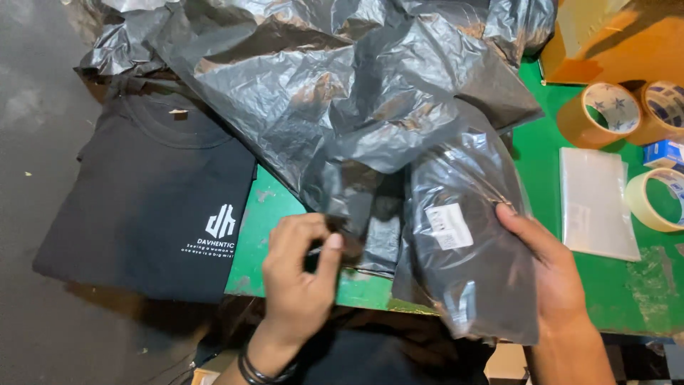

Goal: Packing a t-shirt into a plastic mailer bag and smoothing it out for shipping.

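Note:
My right hand [552,267] grips the right edge of a clear plastic packet [467,242] holding a folded black garment with a small white label on it. My left hand [303,267] pinches the lower corner of a large crumpled black plastic bag [342,93] that spreads over the green table [271,214]. The packet lies partly over the black bag, near the table's front edge. A dark bracelet circles my left wrist.
A folded black t-shirt [149,207] with a white printed logo hangs over the table's left edge. At the right lie a flat clear bag [595,203], brown tape rolls [605,114], a pale tape roll [659,199] and a cardboard box [620,39].

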